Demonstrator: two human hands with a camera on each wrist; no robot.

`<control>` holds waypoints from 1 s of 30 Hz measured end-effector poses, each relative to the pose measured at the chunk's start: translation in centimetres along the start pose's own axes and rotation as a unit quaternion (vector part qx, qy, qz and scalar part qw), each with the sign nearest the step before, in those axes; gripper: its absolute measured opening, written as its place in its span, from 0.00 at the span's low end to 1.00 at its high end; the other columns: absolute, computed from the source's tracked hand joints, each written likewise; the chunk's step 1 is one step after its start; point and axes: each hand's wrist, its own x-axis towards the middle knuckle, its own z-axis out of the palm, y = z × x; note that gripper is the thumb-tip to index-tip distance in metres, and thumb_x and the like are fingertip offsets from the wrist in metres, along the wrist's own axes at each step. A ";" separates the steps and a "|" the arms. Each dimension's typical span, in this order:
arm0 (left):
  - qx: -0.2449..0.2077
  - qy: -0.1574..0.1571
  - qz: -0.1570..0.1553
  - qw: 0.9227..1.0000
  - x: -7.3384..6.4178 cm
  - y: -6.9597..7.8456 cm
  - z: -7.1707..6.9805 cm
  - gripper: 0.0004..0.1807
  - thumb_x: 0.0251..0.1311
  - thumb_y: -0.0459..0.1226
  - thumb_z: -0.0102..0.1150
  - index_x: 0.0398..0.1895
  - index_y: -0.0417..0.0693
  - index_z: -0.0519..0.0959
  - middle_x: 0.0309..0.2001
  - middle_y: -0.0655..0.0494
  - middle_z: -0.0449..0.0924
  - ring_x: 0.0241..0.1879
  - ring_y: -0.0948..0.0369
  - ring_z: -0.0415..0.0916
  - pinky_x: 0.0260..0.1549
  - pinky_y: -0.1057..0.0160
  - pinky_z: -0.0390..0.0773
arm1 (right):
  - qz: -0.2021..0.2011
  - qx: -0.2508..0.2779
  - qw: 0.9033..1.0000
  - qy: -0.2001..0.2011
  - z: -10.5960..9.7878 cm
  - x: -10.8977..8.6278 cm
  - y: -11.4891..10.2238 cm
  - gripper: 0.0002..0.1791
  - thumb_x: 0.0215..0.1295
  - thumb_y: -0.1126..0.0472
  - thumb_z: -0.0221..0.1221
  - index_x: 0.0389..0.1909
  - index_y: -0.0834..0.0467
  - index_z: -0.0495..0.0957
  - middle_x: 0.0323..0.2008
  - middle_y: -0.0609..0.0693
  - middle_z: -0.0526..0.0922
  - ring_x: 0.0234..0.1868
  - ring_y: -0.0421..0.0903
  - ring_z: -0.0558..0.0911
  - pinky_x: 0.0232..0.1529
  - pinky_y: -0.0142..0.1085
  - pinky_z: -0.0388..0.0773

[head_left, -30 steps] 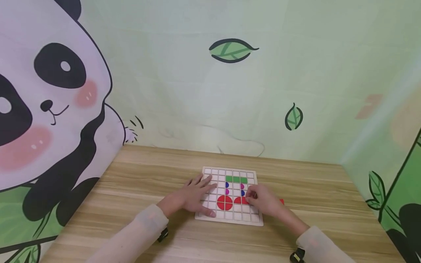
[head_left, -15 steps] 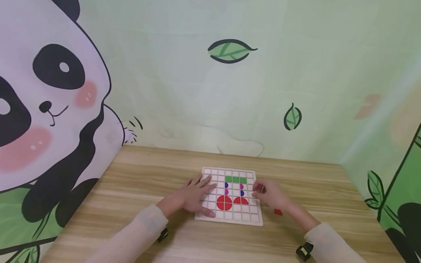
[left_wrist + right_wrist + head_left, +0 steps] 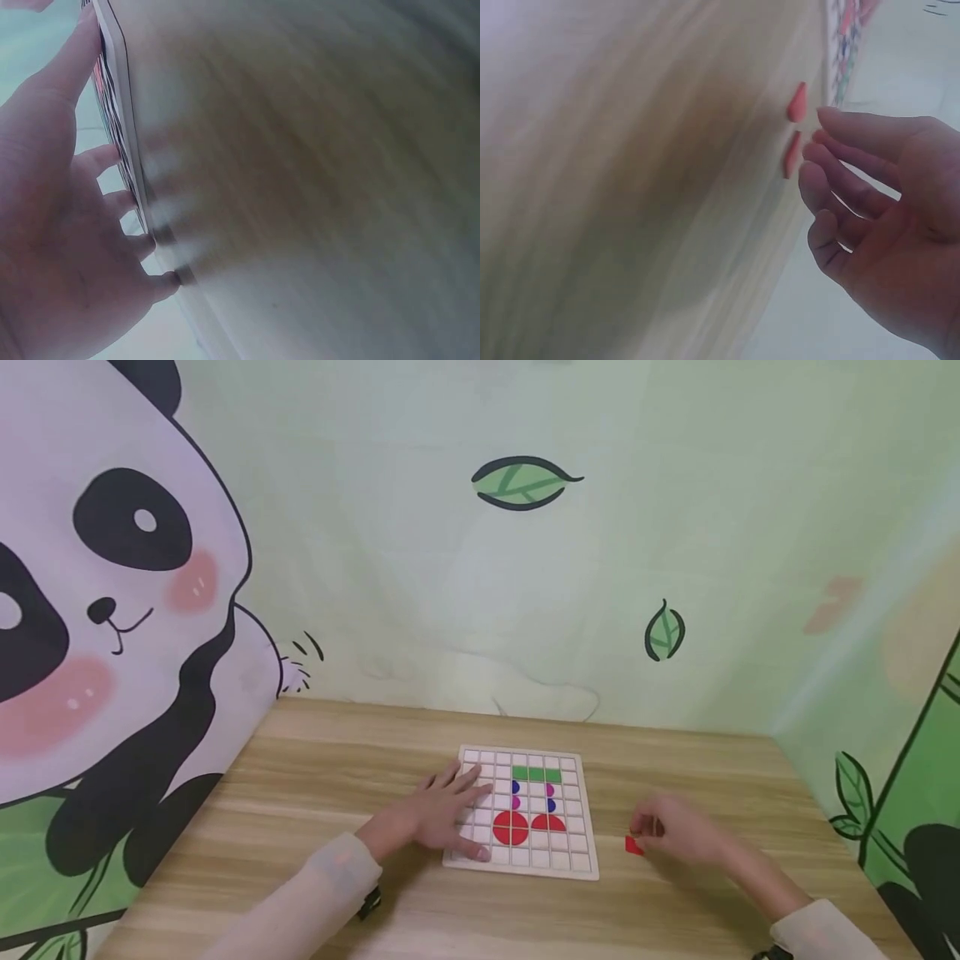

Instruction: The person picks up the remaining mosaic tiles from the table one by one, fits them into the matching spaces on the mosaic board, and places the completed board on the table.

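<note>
A white square grid board [image 3: 480,864] lies on the wooden table, with coloured tiles set in its cells. Green squares [image 3: 536,774] form a bar near the top, blue and magenta half-rounds sit below, then a full red circle [image 3: 511,828] and a red half circle [image 3: 549,823]. My left hand [image 3: 448,810] rests spread over the board's left side, thumb near its front edge. To the right of the board, my right hand [image 3: 678,831] is over loose red tiles, fingers bent and holding nothing. Two red tiles [image 3: 798,103] show beside its fingertips in the right wrist view; the head view shows one red tile [image 3: 634,845].
The wooden table [image 3: 337,760] reaches back to a pale green cloth backdrop [image 3: 420,568] printed with leaves and a panda. Dark wrist devices [image 3: 370,903] sit at both cuffs.
My right hand has left the red half circle on the board and moved right to the loose red tiles. The left hand has stayed in place on the board.
</note>
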 end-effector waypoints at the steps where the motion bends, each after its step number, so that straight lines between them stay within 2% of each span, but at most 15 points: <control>1: -0.001 0.000 0.000 1.000 0.0 0.0 0.1 0.61 0.54 0.76 0.62 0.87 0.62 0.53 0.88 0.51 0.38 0.85 0.40 0.30 0.77 0.30 0.44 | 0.001 -0.002 1.000 0.001 0.1 -0.2 0.0 0.06 0.64 0.67 0.72 0.35 0.56 0.84 0.31 0.40 0.79 0.33 0.35 0.76 0.32 0.33 0.78; 6: 0.002 0.003 -0.003 1.000 0.2 -0.3 0.3 0.62 0.54 0.77 0.61 0.87 0.63 0.53 0.88 0.52 0.38 0.85 0.41 0.29 0.78 0.31 0.43 | -0.001 -0.024 0.999 0.029 1.1 -0.6 -0.1 0.08 0.63 0.62 0.74 0.36 0.56 0.83 0.31 0.42 0.77 0.33 0.37 0.74 0.32 0.34 0.75; 11: 0.000 0.002 0.000 1.000 0.2 -0.1 0.2 0.61 0.55 0.77 0.61 0.87 0.63 0.53 0.88 0.52 0.38 0.85 0.41 0.30 0.78 0.31 0.43 | 0.018 -0.023 0.998 0.049 2.2 -0.7 0.0 0.09 0.63 0.63 0.73 0.34 0.54 0.80 0.33 0.43 0.76 0.35 0.38 0.74 0.35 0.33 0.76; 22: 0.001 0.004 0.000 1.000 -0.2 -0.2 0.3 0.61 0.55 0.76 0.62 0.87 0.60 0.54 0.87 0.50 0.38 0.84 0.40 0.31 0.77 0.30 0.44 | 0.030 0.010 0.998 0.048 2.8 -0.3 -0.4 0.08 0.64 0.65 0.72 0.36 0.55 0.81 0.34 0.44 0.78 0.37 0.39 0.76 0.36 0.34 0.77; 30: -0.003 0.004 0.006 1.000 -0.1 0.0 0.2 0.61 0.56 0.76 0.62 0.87 0.60 0.54 0.87 0.50 0.38 0.84 0.39 0.31 0.76 0.29 0.44 | 0.035 0.001 0.998 0.058 2.9 -0.3 -0.7 0.09 0.65 0.62 0.73 0.35 0.55 0.80 0.34 0.44 0.76 0.36 0.40 0.74 0.35 0.33 0.74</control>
